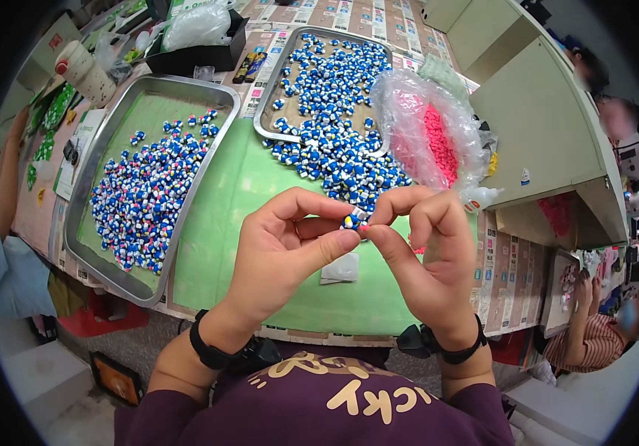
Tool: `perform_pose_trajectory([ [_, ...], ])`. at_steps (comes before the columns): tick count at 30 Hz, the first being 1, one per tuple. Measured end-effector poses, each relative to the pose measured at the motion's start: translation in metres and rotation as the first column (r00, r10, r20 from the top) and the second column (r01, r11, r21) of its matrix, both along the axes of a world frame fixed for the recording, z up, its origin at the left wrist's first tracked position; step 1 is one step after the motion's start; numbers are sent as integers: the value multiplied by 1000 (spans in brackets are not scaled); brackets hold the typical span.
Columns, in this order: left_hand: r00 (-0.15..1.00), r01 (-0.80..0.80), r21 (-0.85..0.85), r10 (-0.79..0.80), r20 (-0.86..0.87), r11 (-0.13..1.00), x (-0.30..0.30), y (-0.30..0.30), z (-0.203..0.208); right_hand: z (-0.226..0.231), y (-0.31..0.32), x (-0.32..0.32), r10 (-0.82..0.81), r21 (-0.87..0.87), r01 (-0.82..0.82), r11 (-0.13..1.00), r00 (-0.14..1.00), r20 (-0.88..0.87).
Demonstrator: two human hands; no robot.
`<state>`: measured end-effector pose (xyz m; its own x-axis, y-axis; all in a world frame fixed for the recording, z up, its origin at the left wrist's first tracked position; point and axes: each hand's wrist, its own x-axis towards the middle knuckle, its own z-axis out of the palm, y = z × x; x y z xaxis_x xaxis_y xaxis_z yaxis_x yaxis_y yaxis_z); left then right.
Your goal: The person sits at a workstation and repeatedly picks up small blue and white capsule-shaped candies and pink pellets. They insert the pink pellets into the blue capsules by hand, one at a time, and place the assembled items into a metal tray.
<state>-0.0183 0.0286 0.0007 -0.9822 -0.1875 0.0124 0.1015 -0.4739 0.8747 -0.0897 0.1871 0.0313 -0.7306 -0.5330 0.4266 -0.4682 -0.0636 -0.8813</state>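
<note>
A small blue-and-white figure (350, 222) is held above the middle of a green work mat (215, 253), gripped between the thumb and fingers of the worker's left hand (278, 238). The right hand (435, 241) pinches a tiny pink piece (364, 228) at the figure's right side; whether the two parts touch is too small to tell. Below the hands, a pale square card (340, 268) lies on the mat, with loose pink bits (417, 245) beside the right thumb. Just beyond, a heap of similar blue figures (345, 160) spills over the near edge of a far metal tray (261, 119). To its right sits a clear plastic bag (401, 111) of pink pieces; to the left, a second metal tray (111, 277) holds more figures, many showing pink. Farther right, a person in a striped shirt (583, 338) sits beside another tray.
</note>
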Motion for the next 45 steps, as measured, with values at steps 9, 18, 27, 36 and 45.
perform_pose_trajectory([
  [9, 969, -200, -402, 119, -216, 893, 4, 6, 0, -6, 2, 3, -37, 115, 50, 992, 993, -114],
  [18, 958, -234, -616, 72, -277, 752, 11, -21, -2, -9, 20, -16, -1, 206, -5, 979, 1000, 31],
  [27, 748, -360, -893, 656, -103, 270, 67, -169, -35, -46, 84, -38, -72, 622, 51, 782, 997, 9],
  [36, 922, -156, -950, 385, -42, 269, 15, -76, -12, -60, 76, -27, 24, 748, 161, 644, 973, -230],
  [45, 949, 155, -949, -309, 65, 275, -34, -20, -42, -68, 72, -25, 43, 742, 176, 647, 963, -266],
])
